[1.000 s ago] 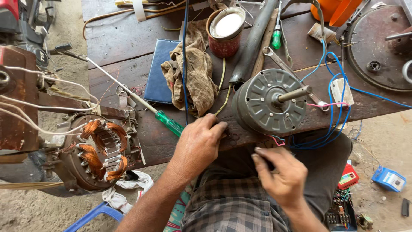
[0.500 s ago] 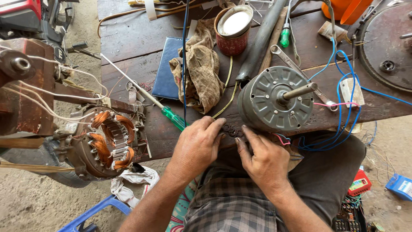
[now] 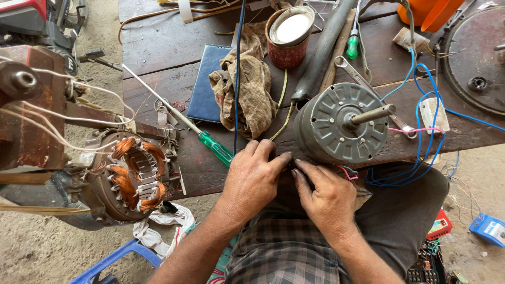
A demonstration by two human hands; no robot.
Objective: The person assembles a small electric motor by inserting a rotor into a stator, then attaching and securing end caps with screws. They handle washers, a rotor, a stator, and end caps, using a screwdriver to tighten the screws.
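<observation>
A grey round motor (image 3: pixel 339 126) with a steel shaft stands on the dark wooden bench (image 3: pixel 168 58), blue and pink wires trailing from its right side. My left hand (image 3: pixel 252 181) and my right hand (image 3: pixel 326 194) meet at the bench's front edge, just left of and below the motor. Their fingertips pinch something small and dark between them; what it is stays hidden. A green-handled screwdriver (image 3: pixel 213 147) lies just left of my left hand.
A dirty rag (image 3: pixel 250 87), a blue pad (image 3: pixel 210 84), a red tin (image 3: pixel 288 37), a wrench (image 3: pixel 363 84) and a dark tube (image 3: pixel 321 52) lie on the bench. A stator with copper windings (image 3: pixel 131 176) sits at the left. A round metal plate (image 3: pixel 476 58) is far right.
My right hand has come up from my lap to join the left hand at the bench edge beside the motor. The view has shifted slightly.
</observation>
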